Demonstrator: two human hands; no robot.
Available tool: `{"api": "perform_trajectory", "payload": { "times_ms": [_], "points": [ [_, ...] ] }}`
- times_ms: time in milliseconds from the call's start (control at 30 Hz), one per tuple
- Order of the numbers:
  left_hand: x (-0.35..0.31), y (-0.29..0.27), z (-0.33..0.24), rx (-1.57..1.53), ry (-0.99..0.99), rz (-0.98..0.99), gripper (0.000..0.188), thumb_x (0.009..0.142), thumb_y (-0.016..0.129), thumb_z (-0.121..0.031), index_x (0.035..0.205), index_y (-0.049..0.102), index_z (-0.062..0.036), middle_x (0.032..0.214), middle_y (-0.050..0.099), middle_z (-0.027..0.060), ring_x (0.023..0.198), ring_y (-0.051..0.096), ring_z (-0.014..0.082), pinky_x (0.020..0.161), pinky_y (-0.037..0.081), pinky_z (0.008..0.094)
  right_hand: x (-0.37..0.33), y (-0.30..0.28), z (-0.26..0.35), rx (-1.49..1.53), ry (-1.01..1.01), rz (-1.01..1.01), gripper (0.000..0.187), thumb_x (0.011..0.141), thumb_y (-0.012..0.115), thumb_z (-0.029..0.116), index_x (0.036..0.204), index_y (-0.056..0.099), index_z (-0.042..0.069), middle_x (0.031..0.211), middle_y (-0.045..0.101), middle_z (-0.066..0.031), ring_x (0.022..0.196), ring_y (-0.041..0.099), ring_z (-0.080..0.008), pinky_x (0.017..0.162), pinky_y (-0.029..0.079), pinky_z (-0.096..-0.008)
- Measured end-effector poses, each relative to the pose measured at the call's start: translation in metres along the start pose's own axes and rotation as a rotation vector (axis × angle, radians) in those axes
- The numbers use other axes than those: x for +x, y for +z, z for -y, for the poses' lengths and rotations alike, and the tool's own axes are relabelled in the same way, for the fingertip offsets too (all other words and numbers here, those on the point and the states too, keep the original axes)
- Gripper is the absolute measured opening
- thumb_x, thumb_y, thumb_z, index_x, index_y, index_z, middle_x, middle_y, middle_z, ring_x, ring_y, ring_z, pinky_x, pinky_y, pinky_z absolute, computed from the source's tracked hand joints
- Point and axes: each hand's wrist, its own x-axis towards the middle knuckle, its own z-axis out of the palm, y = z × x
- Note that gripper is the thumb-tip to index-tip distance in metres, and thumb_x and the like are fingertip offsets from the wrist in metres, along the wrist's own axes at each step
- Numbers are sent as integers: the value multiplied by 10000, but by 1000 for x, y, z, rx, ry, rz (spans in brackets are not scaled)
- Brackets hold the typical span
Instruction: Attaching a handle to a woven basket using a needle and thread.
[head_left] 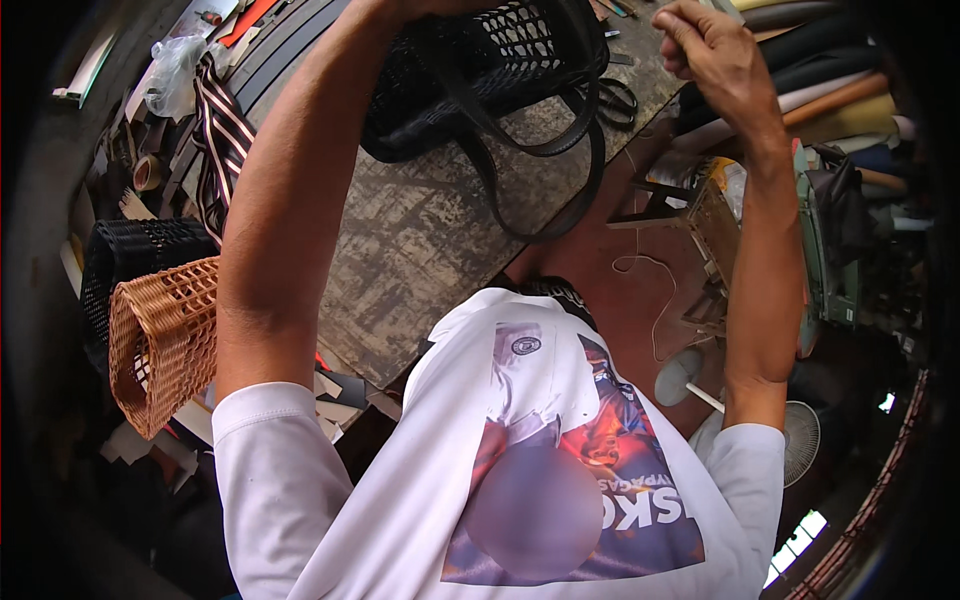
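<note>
A black woven basket bag [440, 105] with open latticework sides lies on the worn work table. Its long black strap handles [590, 190] loop toward me and hang past the table edge. My left hand [415, 8] is at the bag's far side, mostly cut off by the upper edge, so its fingers are hidden. Raised to the right of the bag, apart from it, is my right hand [715, 50]. Its fingers are curled together in a pinch; whatever is between them, if anything, is too small to make out.
Tan [165, 330] and black woven baskets [140, 250] stand at the left, beside striped straps [220, 130] and a clear plastic bag [175, 75]. Material rolls [830, 100] are stacked at the right. A fan [800, 440] and a loose cord [655, 300] are lower right.
</note>
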Motion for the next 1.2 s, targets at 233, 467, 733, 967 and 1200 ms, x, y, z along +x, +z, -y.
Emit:
{"api": "perform_trajectory", "payload": {
  "times_ms": [233,467,733,967,1200],
  "points": [
    [7,8,-17,-45,-127,78,415,807,594,-205,1187,597,-37,1070,662,221,1013,647,350,829,500,447,14,32,-1,-97,-285,-118,279,992,615,208,1216,659,48,1071,707,-78,1039,660,-159,913,515,-293],
    [0,23,-21,-10,59,-30,351,807,664,-175,1116,648,-10,1012,688,217,1006,671,350,854,525,442,63,27,43,-98,-140,168,236,965,588,182,1061,664,-20,904,709,-99,826,646,-136,724,501,-305],
    [-13,7,-25,-116,21,-32,513,793,660,-134,1288,564,-35,1080,673,212,1006,655,358,885,518,424,91,30,16,-110,-484,369,289,897,633,53,1180,637,-7,1030,666,-88,924,647,-176,838,530,-315],
    [-29,11,-39,-184,-24,-28,477,751,659,-70,1219,572,-32,1088,662,187,1036,627,373,901,499,446,77,26,24,-270,-565,337,117,858,636,85,936,679,8,879,651,-204,931,635,-378,824,494,-443],
    [-38,25,-52,-204,13,-59,451,757,653,-45,1195,555,-4,1051,643,213,1053,600,400,925,488,453,82,26,14,-287,-608,364,153,896,615,127,946,666,-9,886,657,-218,877,641,-384,787,493,-451]
  ]
}}
